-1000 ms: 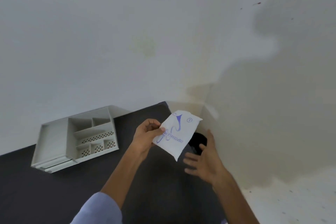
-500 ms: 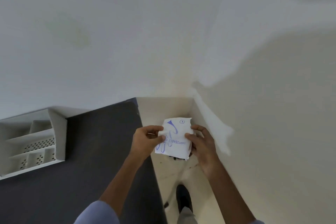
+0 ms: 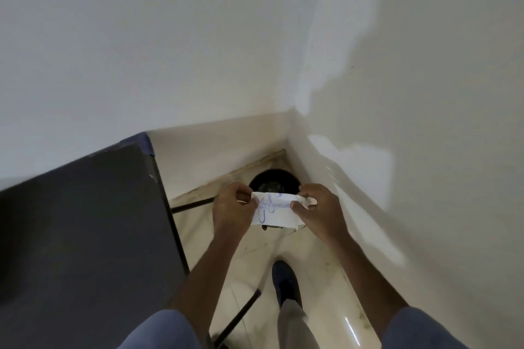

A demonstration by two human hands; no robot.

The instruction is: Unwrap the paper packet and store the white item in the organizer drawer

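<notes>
A white paper packet point(image 3: 276, 212) with blue printing is stretched flat between both hands, above a round black bin. My left hand point(image 3: 234, 211) pinches its left edge. My right hand point(image 3: 319, 208) pinches its right edge, where the paper is crumpled. Whatever is inside the packet is hidden. The organizer drawer is out of view.
A round black bin point(image 3: 273, 180) stands on the cream floor in the corner of two white walls. The dark table point(image 3: 85, 229) fills the left, with thin black legs point(image 3: 238, 317) below. A person's dark shoe point(image 3: 285, 283) is on the floor under my arms.
The view has swung right, off the table, and the organizer has left the frame. My right hand has taken hold of the packet's right edge, and both hands now hold it over the bin.
</notes>
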